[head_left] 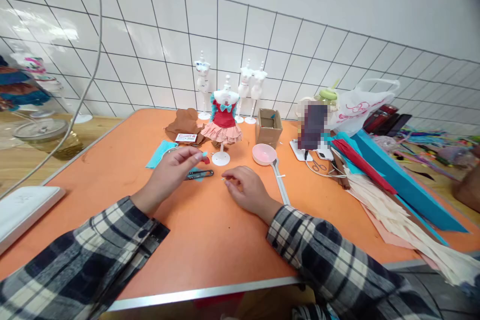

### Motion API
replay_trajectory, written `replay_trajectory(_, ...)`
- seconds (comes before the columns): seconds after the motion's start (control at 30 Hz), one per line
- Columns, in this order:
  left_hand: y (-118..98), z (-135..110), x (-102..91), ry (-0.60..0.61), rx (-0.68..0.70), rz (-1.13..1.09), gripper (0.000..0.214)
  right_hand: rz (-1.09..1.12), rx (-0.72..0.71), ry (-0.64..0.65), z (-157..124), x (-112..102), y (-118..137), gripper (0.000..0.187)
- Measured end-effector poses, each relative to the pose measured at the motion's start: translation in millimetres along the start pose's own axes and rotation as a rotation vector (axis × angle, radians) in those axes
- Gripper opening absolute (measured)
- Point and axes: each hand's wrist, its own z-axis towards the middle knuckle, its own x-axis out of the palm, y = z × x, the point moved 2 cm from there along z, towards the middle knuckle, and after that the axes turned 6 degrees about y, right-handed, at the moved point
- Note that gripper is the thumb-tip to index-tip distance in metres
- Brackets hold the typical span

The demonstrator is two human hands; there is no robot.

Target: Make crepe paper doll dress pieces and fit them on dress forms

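My left hand (pixel 170 172) is raised over the table, thumb and fingers pinched on a small red and light-blue piece (pixel 206 159) of what looks like crepe paper. Just below it lie black-handled thread snips (pixel 198 175). To the right, my right hand (pixel 245 190) is closed in a pinch near the tabletop; a tiny pale bit shows at its fingertips, too small to name. Beyond both hands stands a small white mannequin (pixel 227 91) on a round base, wearing a red bodice with a blue bow and a ruffled pink skirt (pixel 222 133).
Brown paper pieces (pixel 185 125) and a blue folded sheet (pixel 161 154) lie left of the mannequin. Rightward are a pink bowl (pixel 264 154), a grey ruler-like strip (pixel 282 185), a cardboard box (pixel 268 132), small scissors (pixel 319 165) and paper strips (pixel 378 200). Bare mannequins (pixel 203 77) stand behind.
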Motion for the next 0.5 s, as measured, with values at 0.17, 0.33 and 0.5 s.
replay_trajectory(0.17,24.6,12.2,-16.6,-0.031,-0.205,-0.488,0.029,-0.256,-0.170,0.168,43.0,37.5,7.9,0.026)
replay_trajectory(0.33,43.9,19.4,-16.2,-0.013,-0.415,-0.601,0.021,-0.431,-0.120,0.270,56.8,54.6,5.1,0.024)
replay_trajectory(0.5,50.4,23.0,-17.9,0.046,-0.360,-0.421,0.030,-0.356,-0.022,0.272,46.6,44.0,-0.1,0.037)
